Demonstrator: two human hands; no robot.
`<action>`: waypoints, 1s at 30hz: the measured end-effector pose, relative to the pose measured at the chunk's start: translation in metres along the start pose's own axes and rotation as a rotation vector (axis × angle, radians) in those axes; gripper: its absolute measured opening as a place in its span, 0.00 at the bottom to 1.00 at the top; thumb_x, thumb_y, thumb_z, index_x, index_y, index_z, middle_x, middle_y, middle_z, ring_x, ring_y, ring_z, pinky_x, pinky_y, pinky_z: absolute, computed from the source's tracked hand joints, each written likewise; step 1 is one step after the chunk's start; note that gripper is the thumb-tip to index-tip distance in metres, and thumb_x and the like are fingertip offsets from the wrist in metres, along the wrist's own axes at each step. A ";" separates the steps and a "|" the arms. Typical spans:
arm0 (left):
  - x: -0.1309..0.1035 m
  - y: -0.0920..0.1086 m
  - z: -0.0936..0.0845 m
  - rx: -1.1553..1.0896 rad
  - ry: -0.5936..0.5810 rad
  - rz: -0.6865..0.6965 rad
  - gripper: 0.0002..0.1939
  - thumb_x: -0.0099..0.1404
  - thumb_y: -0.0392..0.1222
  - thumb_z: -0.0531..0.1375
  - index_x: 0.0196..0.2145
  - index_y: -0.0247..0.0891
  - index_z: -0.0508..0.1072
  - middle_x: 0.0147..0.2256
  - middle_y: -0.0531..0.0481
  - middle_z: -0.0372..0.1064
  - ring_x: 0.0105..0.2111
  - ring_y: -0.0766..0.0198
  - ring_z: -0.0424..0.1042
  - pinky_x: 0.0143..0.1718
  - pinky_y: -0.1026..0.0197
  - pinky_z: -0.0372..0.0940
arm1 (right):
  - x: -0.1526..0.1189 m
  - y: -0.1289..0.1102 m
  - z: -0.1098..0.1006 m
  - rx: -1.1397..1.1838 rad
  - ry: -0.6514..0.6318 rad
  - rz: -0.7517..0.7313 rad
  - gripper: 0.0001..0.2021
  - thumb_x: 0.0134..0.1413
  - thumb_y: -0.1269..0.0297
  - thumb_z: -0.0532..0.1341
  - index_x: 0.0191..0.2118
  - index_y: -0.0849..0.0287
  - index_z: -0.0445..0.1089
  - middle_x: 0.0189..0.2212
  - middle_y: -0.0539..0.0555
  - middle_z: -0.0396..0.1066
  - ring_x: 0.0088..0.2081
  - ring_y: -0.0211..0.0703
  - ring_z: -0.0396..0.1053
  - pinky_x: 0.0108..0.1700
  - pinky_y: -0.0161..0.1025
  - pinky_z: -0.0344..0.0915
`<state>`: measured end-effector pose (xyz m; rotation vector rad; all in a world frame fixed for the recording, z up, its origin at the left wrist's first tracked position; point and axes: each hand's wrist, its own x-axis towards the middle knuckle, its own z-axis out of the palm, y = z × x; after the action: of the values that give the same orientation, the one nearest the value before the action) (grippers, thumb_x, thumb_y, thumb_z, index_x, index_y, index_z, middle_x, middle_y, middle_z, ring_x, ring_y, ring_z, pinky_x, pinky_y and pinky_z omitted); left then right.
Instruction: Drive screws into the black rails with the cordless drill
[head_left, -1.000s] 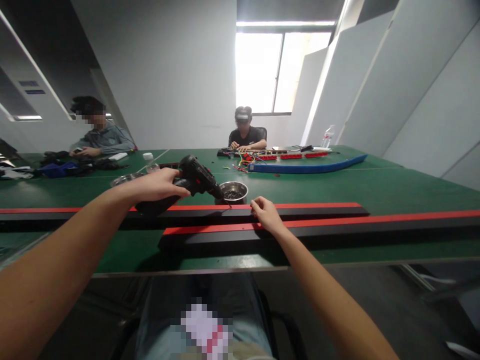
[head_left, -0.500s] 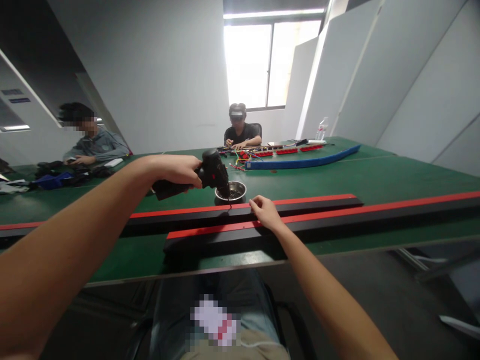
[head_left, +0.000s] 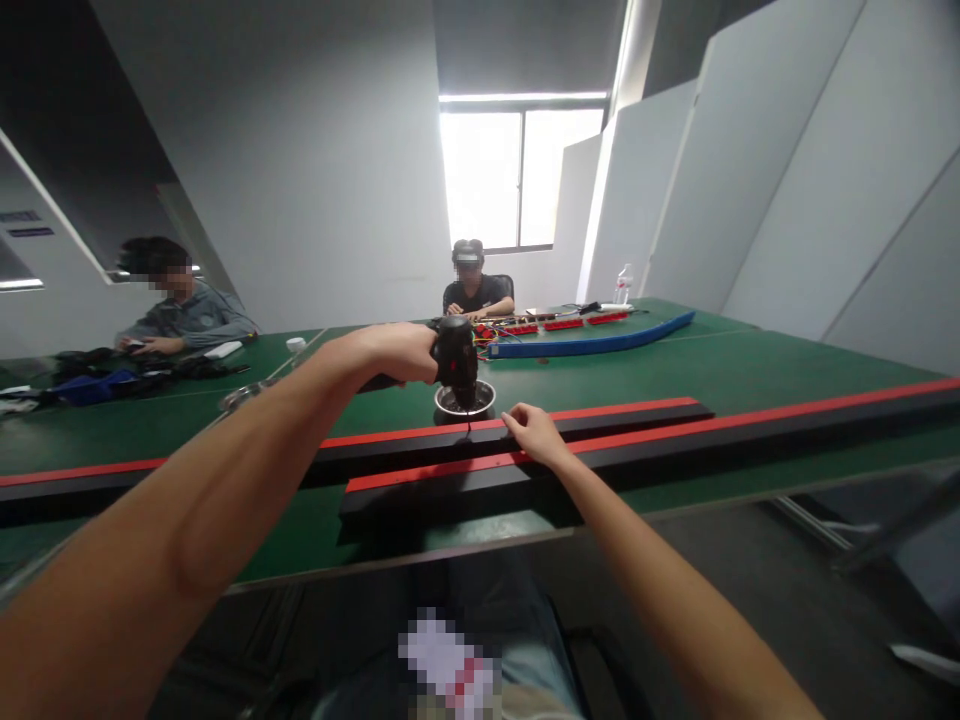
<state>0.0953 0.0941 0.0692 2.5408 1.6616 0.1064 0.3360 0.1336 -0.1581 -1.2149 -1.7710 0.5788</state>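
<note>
My left hand (head_left: 401, 354) is wrapped round the handle of a black power driver (head_left: 455, 355), whose thin bit points down at the red top of the farther long bar (head_left: 420, 434). Behind the bit stands a round metal bowl (head_left: 484, 398) with small dark pieces in it. My right hand (head_left: 531, 432) rests over the two bars, its fingers pinched together near the farther one; what they hold, if anything, is too small to make out. The nearer red-and-black bar (head_left: 675, 445) runs off to the right under my right wrist.
A curved blue strip (head_left: 592, 346) lies farther back, near red parts and coloured wires (head_left: 562, 323). One person (head_left: 478, 290) sits across the green table (head_left: 630, 385), another (head_left: 184, 310) at the left behind dark items. A bottle (head_left: 623, 285) stands at the back right.
The driver has swung more upright, and its body has moved right, covering part of the bowl. My right hand remains near the bars. The view has tilted upward a little.
</note>
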 end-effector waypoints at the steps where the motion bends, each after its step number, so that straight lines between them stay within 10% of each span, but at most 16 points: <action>1: 0.000 0.003 0.002 0.085 0.093 -0.003 0.20 0.51 0.47 0.66 0.42 0.41 0.80 0.30 0.41 0.76 0.28 0.54 0.72 0.30 0.57 0.63 | 0.000 0.001 0.000 -0.010 -0.001 -0.003 0.17 0.60 0.50 0.58 0.27 0.56 0.66 0.24 0.51 0.70 0.28 0.44 0.66 0.33 0.39 0.59; 4: 0.001 0.016 0.010 0.294 0.269 -0.060 0.22 0.53 0.47 0.67 0.46 0.39 0.80 0.36 0.35 0.77 0.35 0.48 0.74 0.36 0.52 0.63 | 0.002 0.002 0.000 -0.110 0.004 -0.046 0.15 0.61 0.52 0.58 0.29 0.57 0.69 0.28 0.54 0.72 0.31 0.46 0.68 0.36 0.40 0.60; 11: 0.004 0.031 0.019 0.477 0.270 -0.045 0.24 0.49 0.39 0.69 0.46 0.32 0.77 0.35 0.32 0.76 0.37 0.43 0.74 0.37 0.50 0.62 | 0.002 0.000 0.003 -0.366 -0.095 -0.194 0.12 0.64 0.58 0.60 0.32 0.57 0.75 0.45 0.61 0.75 0.47 0.51 0.70 0.48 0.42 0.61; 22: 0.016 0.016 0.019 0.533 0.287 -0.056 0.18 0.53 0.47 0.68 0.39 0.33 0.80 0.32 0.34 0.75 0.35 0.46 0.73 0.37 0.51 0.61 | 0.001 -0.010 0.003 -0.437 -0.226 -0.212 0.15 0.66 0.56 0.56 0.34 0.58 0.75 0.39 0.61 0.76 0.39 0.50 0.72 0.42 0.41 0.60; 30: 0.019 0.009 0.024 0.498 0.322 -0.032 0.14 0.53 0.43 0.69 0.36 0.33 0.79 0.32 0.34 0.74 0.35 0.46 0.73 0.38 0.50 0.60 | 0.004 -0.021 -0.002 -0.361 -0.489 -0.218 0.16 0.67 0.52 0.56 0.44 0.54 0.77 0.59 0.58 0.68 0.60 0.56 0.64 0.66 0.59 0.47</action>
<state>0.1136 0.1066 0.0470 2.9814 2.0658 0.1168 0.3272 0.1286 -0.1396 -1.1563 -2.4703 0.4643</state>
